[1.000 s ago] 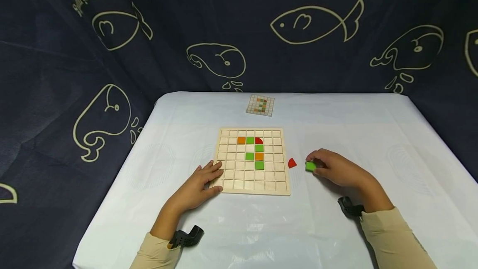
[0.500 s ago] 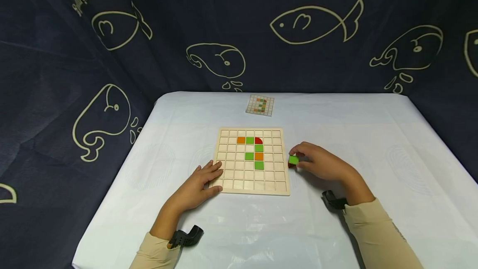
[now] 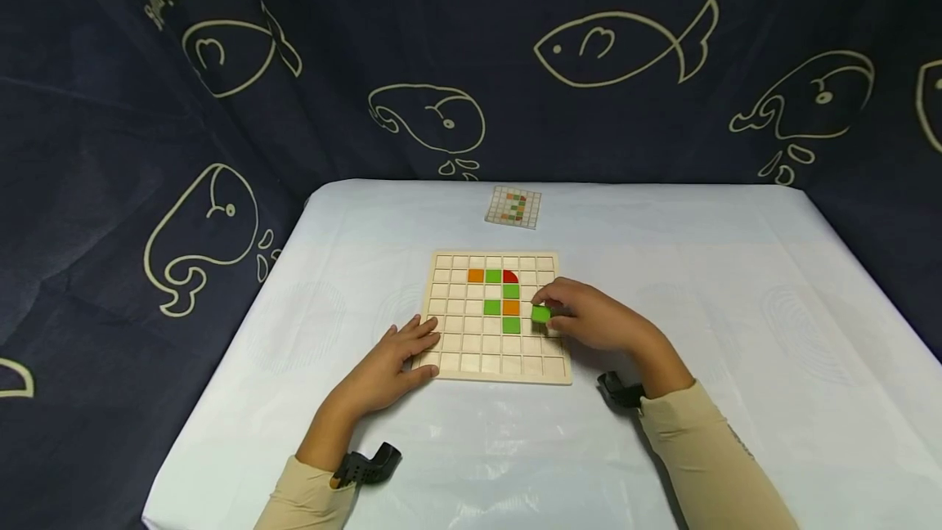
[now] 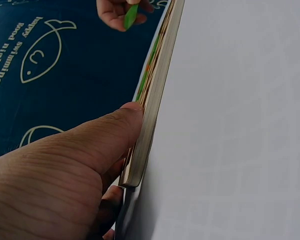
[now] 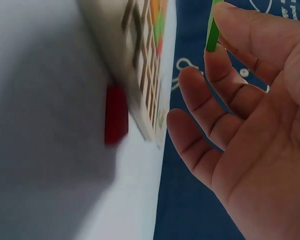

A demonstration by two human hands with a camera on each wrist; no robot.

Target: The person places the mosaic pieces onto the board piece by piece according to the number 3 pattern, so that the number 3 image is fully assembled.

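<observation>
A: Hands first, left to right. Left hand point(image 3: 397, 354) lies flat, fingers straight, on the near-left corner of the wooden grid board point(image 3: 450, 350); the left wrist view shows the thumb against the board's edge. It grasps nothing.

B: Right hand?

A: Right hand point(image 3: 589, 321) pinches a green square tile point(image 3: 540, 314) between thumb and fingertips, over the board's right columns.

B: Where does the tile sit relative to what's placed?

A: Just right of the lower green tile point(image 3: 511, 325), level with that row. I can't tell if it touches the board. It's thin and square, so no long axis, and it's held roughly flat.

B: Nearer hand?

A: Right, it's already holding it. Left is well apart, across the board.

B: Anything else?

A: Red quarter-circle piece point(image 5: 116, 115) on the tabletop point(image 3: 736, 309), beside the board's right edge, hidden under the right hand from the head view. Small pattern card point(image 3: 513, 207) at the far side.
</observation>
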